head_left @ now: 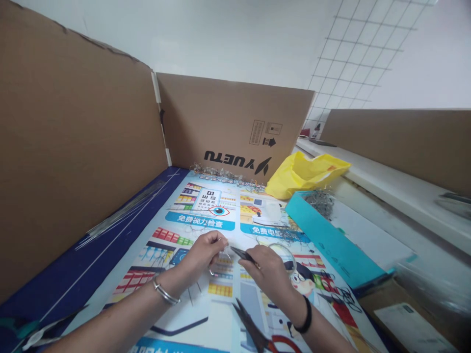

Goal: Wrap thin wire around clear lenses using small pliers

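My left hand [205, 251] is closed in a pinch on a thin, shiny bent wire [211, 271], part of which curves below the fingers. Wrapped round dark needle-nose pliers [241, 253], my right hand [270, 272] points their tips left, close to the left fingertips. Whether the tips grip the wire is too small to tell. Just behind the right hand lies a round coil of wire [290, 255]. Scissors [254, 327] with red handles rest on the printed sheet below the right hand.
Cardboard panels [235, 122] enclose the back and left. Straight wires [125, 213] lie along the left. Wire pieces [221, 171] line the back edge. At right are a yellow bag [294, 174], a turquoise box [331, 240] holding tangled wire, and dark loops [344, 296].
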Motion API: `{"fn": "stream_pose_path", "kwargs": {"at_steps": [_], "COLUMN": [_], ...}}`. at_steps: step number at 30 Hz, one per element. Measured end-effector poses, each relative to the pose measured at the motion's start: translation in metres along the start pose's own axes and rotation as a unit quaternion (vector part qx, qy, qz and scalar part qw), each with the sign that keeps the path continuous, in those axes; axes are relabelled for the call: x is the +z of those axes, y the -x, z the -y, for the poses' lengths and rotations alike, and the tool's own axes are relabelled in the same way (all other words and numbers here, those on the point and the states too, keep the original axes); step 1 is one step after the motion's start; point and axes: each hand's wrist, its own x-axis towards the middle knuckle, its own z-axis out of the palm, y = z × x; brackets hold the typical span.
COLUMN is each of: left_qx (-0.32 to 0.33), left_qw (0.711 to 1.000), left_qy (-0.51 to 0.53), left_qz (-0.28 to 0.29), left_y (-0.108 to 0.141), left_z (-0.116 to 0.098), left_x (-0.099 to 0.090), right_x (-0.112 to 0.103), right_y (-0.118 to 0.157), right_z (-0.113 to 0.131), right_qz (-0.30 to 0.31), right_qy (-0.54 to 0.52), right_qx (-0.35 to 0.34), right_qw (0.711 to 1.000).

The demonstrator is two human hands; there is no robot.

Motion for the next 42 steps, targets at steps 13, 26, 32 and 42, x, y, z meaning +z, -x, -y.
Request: {"fn": "stream_pose_path", "kwargs": {"at_steps": [13, 26, 32, 42], "left_qx": [0.003, 0.006, 0.011, 0.011], "left_qw": [1.0, 1.0, 1.0, 1.0], "left_qy": [-0.005, -0.005, 0.0, -0.001], "left_qz": [-0.009, -0.016, -0.01, -0.007], "left_y": [-0.0006, -0.0028, -0.0022, -0.0021], "left_z": [-0.0017, -0.0011, -0.0001, -0.0001], "left_x": [-0.0003, -0.0007, -0.0011, -0.0013], "right_x": [-0.0055, -0.0089, -0.0091, -0.0076], "right_y": [-0.0003, -0.0015, -0.0021, -0.0019], "right_z": [-0.0006, 0.0028, 0.002, 0.0002], "right_qz": [0.014, 0.049, 0.054, 0.043], "right_qy": [0.083, 0.161, 0.162, 0.138], "right_qx": [-0.035, -0.068, -0.077, -0.051], "right_qw": [0.996, 0.983, 0.982, 0.988]}}
